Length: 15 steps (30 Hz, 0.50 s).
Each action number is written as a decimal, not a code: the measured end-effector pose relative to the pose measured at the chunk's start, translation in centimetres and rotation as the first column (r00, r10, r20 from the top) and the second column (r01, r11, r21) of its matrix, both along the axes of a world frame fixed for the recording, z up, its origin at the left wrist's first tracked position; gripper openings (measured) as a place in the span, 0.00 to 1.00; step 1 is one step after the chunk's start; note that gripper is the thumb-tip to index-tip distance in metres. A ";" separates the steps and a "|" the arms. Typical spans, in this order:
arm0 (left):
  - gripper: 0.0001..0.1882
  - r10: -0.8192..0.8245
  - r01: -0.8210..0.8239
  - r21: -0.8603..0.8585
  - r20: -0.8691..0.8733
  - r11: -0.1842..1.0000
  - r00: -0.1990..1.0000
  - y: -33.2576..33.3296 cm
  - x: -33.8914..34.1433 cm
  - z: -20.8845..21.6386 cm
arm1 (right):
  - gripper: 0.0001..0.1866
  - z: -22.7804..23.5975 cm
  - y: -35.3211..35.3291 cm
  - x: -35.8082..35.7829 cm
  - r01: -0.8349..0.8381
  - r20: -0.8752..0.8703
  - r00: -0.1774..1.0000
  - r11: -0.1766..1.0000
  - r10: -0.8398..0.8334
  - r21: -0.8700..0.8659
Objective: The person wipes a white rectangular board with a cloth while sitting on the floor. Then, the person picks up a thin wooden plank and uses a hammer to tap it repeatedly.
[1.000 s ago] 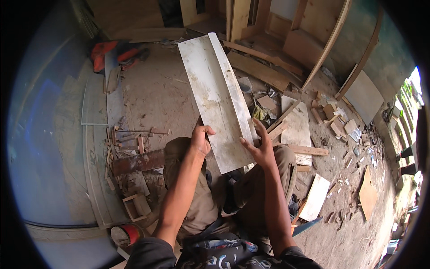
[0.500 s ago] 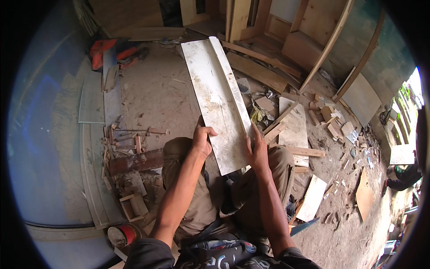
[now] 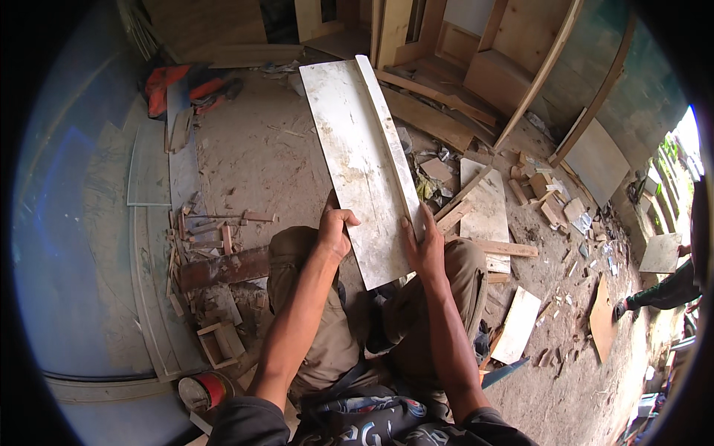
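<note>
A long white wooden board, stained and scuffed, is held up tilted in front of my knees. A raised strip runs along its right edge. My left hand grips the left edge near the lower end, thumb on the face and the other fingers mostly hidden behind. On the opposite edge my right hand is closed around the strip side, its thumb along the front. The board's lower corner hangs between my knees.
Wood offcuts and a hammer-like tool lie at left beside a dark plank. A red can stands lower left. A white board piece and scraps cover the right floor. Another person's leg is at far right. Cabinet frames stand behind.
The board's far end has tipped slightly upward and its strip side shows a little more. At far right the other person's leg has shifted toward the pointed brown panel.
</note>
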State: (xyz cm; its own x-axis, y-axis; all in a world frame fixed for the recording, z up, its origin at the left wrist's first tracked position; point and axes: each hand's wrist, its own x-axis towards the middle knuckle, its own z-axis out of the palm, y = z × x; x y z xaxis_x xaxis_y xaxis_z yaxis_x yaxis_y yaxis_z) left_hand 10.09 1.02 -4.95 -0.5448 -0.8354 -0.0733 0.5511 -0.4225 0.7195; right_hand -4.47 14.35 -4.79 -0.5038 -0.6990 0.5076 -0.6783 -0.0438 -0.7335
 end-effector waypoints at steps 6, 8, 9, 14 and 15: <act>0.43 0.004 -0.004 0.001 0.011 1.000 1.000 0.5 -0.1 0.7 | 0.27 -0.5 0.0 -0.2 0.010 0.014 1.000 1.000 -0.010 0.015; 0.43 0.039 -0.038 -0.015 0.050 0.999 0.998 0.4 -0.1 0.4 | 0.26 -0.2 0.1 0.0 0.003 0.064 0.998 0.998 -0.007 0.066; 0.43 0.034 -0.034 -0.004 0.042 0.999 0.999 0.2 -0.2 0.1 | 0.26 0.0 0.2 0.1 0.000 0.087 0.996 0.996 -0.008 0.090; 0.44 0.006 -0.006 -0.008 0.015 1.000 1.000 0.2 -0.1 0.0 | 0.27 0.1 0.3 -0.1 -0.023 0.114 0.993 0.995 0.011 0.102; 0.44 0.007 -0.007 -0.018 0.015 1.000 1.000 0.2 -0.1 0.2 | 0.27 0.3 0.3 0.0 -0.021 0.102 0.995 0.996 0.012 0.092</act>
